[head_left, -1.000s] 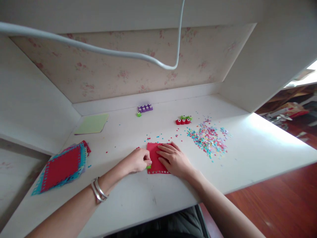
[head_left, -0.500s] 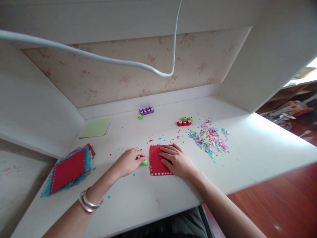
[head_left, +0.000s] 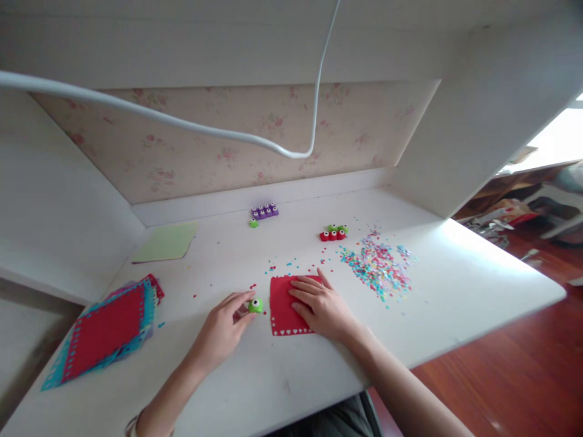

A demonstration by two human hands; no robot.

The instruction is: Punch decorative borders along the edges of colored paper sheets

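- Sheet of red paper, flat and four-sided, lies at the lower centre of the frame; small punched-out shapes line its bottom edge and the lower part of its left edge, and its middle is plain.
- One small green punch with a round white top and dark central mark sits just left of the sheet, apart from it.
- Left hand: thumb and fingers pinched around that punch.
- Right hand: fingers spread apart, lying flat on the sheet's right part.
- Eight purple punches in two rows of four, upper centre, with one lone green punch just beside.
- Three red punches right of centre, at least two green ones behind; overlap hides the exact count.
- One heap of multicoloured paper confetti, centre right, too many pieces to count.
- One pile of red and blue punched sheets, lower left.
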